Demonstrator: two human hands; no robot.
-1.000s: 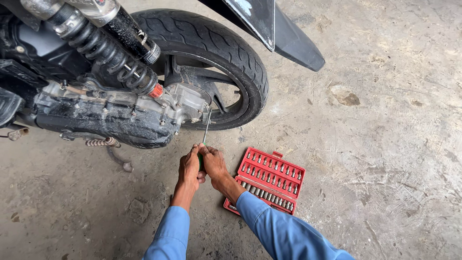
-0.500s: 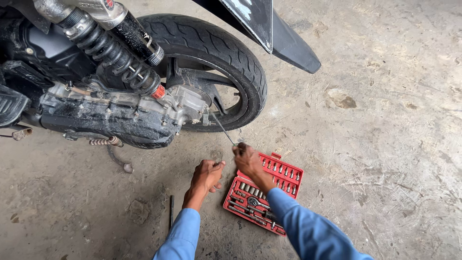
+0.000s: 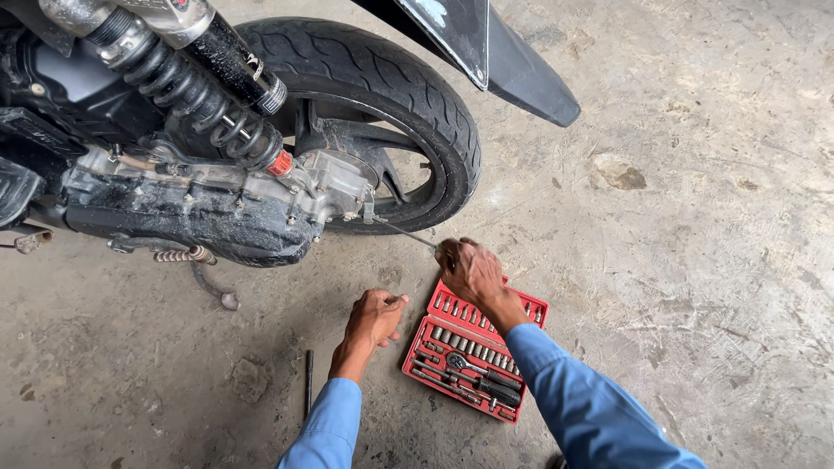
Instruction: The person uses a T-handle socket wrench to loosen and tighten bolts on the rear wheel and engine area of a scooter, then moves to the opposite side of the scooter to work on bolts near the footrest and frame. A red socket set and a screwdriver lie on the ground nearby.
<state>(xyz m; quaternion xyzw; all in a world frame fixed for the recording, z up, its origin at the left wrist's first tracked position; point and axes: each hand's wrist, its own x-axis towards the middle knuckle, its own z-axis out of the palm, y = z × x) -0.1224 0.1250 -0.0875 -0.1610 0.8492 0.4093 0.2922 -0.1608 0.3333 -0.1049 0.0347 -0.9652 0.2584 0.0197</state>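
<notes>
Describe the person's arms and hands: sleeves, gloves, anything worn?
Both arms wear long blue sleeves of plain cloth, the left sleeve and right sleeve ending at the wrist. The left hand and right hand are bare: no gloves. No watch, ring or markings show.

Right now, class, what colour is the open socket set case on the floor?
Red, seen clearly in the head view: the socket set case beneath the right hand.

One motorcycle (image 3: 200, 191) with one rear tyre (image 3: 408, 104) and one coiled shock (image 3: 187, 91). Two hands: left (image 3: 375, 318), right (image 3: 469, 271). One thin rod (image 3: 404, 233) in the right hand. One red socket case (image 3: 478, 352). One dark bar (image 3: 308, 380) on the floor (image 3: 695, 260).
</notes>
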